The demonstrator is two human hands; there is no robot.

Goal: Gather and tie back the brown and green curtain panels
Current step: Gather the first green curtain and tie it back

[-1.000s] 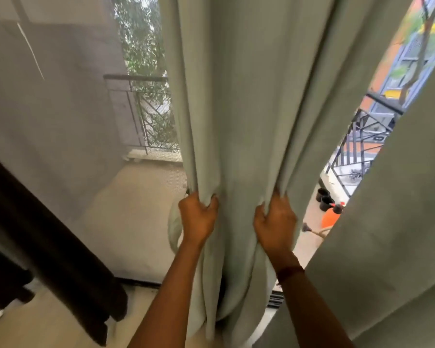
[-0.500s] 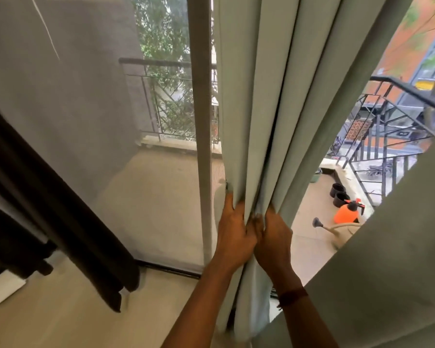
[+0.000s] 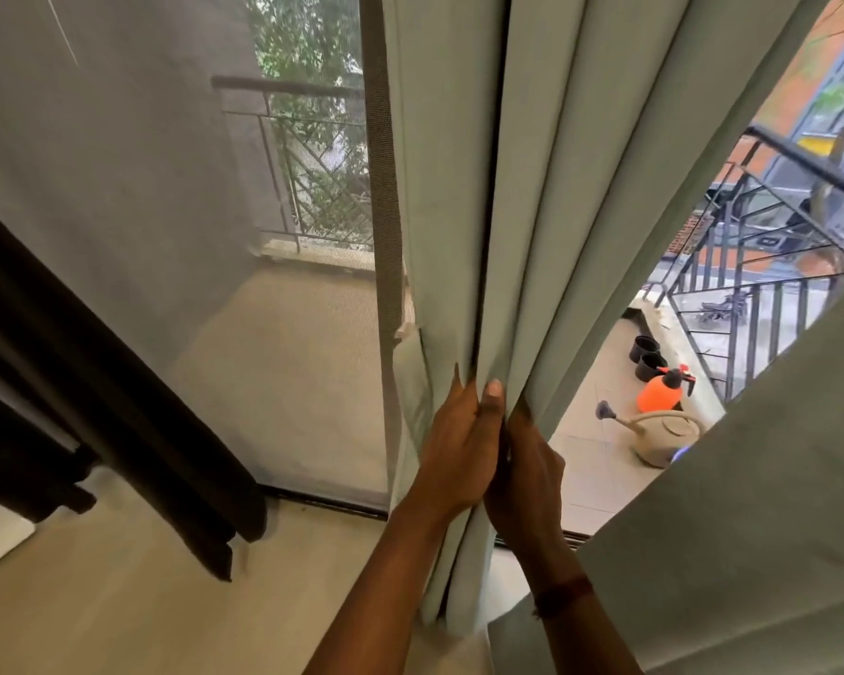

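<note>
Green curtain panel: hanging in the centre from the top edge down to the floor, bunching into long vertical folds, drawing tight at mid-height where both hands are meeting

Second green panel: filling the lower right corner, slanting across, hanging apart from the gathered one

Mesh screen: covering the left part of the doorway, showing the balcony behind through a grey haze

Brown curtain panel: hanging at the far left, slanting down to the floor, staying well apart from both hands

Floor: pale, spreading across the bottom left

Railing: dark metal, showing in the gap between the green panels

Left hand: gripping the left side of the gathered folds, fingers wrapping round the cloth

Right hand: touching the left hand, fingers curling into the folds on the right side, clutching the cloth

Watering can: beige, sitting on the balcony tiles

Orange sprayer: standing just behind the watering can

Black pots: standing beside the sprayer

Wristband: dark, circling the right wrist
</note>
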